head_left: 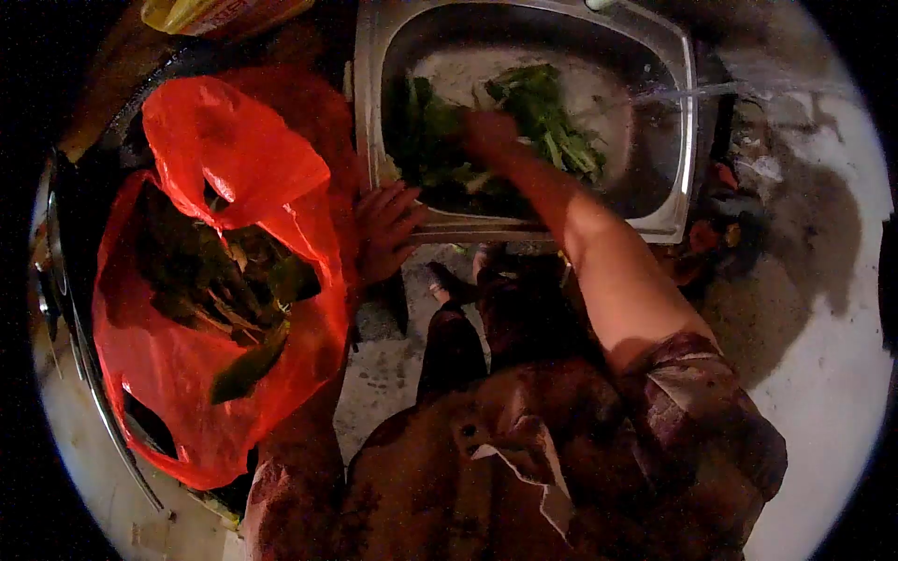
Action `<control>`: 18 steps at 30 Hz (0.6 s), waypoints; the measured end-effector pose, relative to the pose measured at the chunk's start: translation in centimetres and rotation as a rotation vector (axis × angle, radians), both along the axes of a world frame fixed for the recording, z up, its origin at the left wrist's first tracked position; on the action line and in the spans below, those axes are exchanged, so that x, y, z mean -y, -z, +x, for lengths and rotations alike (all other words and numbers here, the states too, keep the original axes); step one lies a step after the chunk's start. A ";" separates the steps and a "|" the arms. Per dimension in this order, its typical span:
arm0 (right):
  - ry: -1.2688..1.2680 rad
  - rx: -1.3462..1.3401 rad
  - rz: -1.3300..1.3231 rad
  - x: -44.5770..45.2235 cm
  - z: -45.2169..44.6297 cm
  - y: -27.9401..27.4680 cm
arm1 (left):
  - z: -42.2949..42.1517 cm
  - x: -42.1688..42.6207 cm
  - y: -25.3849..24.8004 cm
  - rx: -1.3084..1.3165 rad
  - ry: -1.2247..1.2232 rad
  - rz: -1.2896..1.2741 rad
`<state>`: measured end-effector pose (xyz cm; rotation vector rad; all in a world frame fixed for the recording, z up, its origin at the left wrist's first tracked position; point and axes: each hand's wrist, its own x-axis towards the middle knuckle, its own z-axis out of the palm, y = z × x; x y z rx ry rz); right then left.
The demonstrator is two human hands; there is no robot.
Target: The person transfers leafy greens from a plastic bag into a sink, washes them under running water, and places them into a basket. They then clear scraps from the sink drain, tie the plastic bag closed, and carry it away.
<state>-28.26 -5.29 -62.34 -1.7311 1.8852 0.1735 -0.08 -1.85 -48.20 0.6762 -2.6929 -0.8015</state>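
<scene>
Step in hand looks like handling leafy greens in the sink, upper centre of frame: right hand is in among them, blurred, can't tell if its fingers grip any, while left hand lies open, fingers spread, at the sink's lower-left corner. Red plastic bag with more leaves sits left of frame, beside the left hand. Next move, as judged, calls for the right hand to get a sure hold on the greens, left staying as a brace.
</scene>
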 end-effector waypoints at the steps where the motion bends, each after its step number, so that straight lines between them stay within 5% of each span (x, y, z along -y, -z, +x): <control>1: 0.087 -0.065 0.066 -0.7 -2.4 -1.7 | -0.1 -0.2 0.0 -0.037 -0.012 0.005; 4: 0.351 -0.174 0.128 -3.6 -10.4 -2.9 | 0.0 0.2 0.0 -0.099 -0.016 0.011; 6: 0.424 -0.135 -0.129 -5.8 -11.6 -8.1 | 0.1 0.5 -0.4 -0.084 0.013 0.020; 9: 0.233 -0.488 -0.632 -7.9 -15.2 -8.6 | 0.1 0.5 -0.3 -0.121 -0.008 0.004; 12: 0.567 -0.085 -0.535 -9.5 -20.8 0.4 | 0.3 0.4 0.4 -0.144 -0.008 -0.030; 14: 0.592 0.070 -0.240 -8.4 -19.9 2.6 | 0.3 0.5 0.1 -0.135 -0.008 -0.020; 18: 0.712 0.731 -0.184 -6.0 -12.6 -3.9 | -0.1 0.3 -0.3 -0.056 -0.014 0.018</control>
